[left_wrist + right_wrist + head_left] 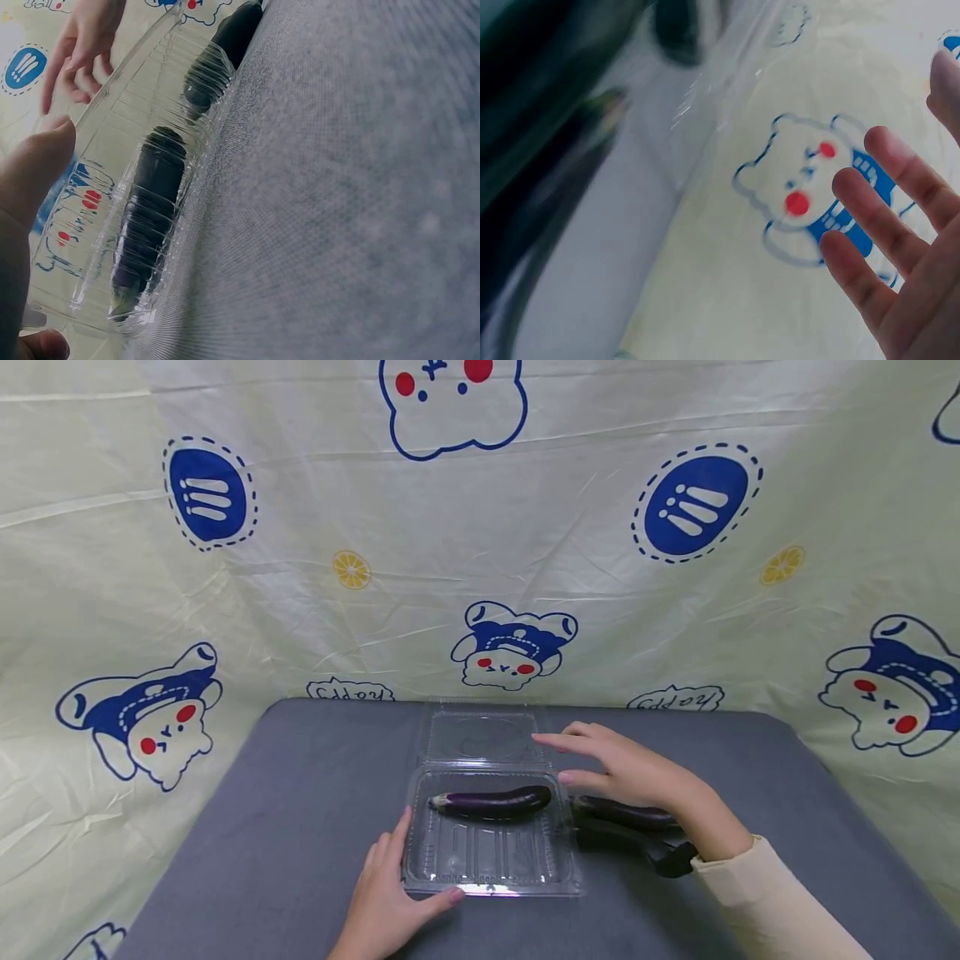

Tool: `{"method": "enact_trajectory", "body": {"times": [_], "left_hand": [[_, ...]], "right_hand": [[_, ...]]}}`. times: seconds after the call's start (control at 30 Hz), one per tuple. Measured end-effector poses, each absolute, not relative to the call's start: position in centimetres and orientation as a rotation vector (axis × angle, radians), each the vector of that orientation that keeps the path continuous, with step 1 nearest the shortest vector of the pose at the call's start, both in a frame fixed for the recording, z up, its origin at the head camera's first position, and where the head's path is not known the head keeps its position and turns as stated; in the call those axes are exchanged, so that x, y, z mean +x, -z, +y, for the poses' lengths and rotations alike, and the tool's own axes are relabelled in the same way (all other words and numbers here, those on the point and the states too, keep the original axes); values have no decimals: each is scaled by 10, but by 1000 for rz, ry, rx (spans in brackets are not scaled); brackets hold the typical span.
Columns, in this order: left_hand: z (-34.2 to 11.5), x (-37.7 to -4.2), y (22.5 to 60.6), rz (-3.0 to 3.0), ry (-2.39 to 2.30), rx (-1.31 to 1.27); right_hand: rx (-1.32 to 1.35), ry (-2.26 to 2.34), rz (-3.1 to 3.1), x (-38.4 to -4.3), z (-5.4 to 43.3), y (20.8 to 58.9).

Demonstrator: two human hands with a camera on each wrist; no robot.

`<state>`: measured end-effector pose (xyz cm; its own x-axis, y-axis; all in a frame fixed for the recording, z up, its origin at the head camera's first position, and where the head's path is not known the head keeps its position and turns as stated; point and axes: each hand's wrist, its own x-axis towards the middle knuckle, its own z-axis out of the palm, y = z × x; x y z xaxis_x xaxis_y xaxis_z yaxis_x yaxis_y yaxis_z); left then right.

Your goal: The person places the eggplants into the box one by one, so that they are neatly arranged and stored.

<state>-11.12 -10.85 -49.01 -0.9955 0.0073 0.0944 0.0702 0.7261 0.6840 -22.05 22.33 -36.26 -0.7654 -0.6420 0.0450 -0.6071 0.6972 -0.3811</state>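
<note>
In the open box (pixel 491 889) on the bench (pixel 300 827), one eggplant (pixel 495 802) lies loose. Left grip (pixel 390 889), fingers extended, touches the box; right grip (pixel 622 764) hangs empty, fingers spread. Box looks light, could skid if bumped; unpinned eggplant might roll.

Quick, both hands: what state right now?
Left hand: open, touching the clear container at its near-left corner.
Right hand: open, holding nothing, near the container's right side.

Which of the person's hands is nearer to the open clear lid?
Right. The right hand is just beside the right edge of the lid; whether it touches, I can't tell. The left hand is farther off, at the near left corner of the box.
</note>
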Motion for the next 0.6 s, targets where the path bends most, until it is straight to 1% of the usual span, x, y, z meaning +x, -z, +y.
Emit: {"method": "enact_trajectory", "body": {"times": [0.3, 0.6], "left_hand": [[-110, -111, 491, -2826, 1125, -65], [-109, -111, 490, -2841, 1124, -56]], "right_hand": [[-929, 565, 2803, -216, 271, 388], [-832, 593, 2710, -216, 295, 413]]}}
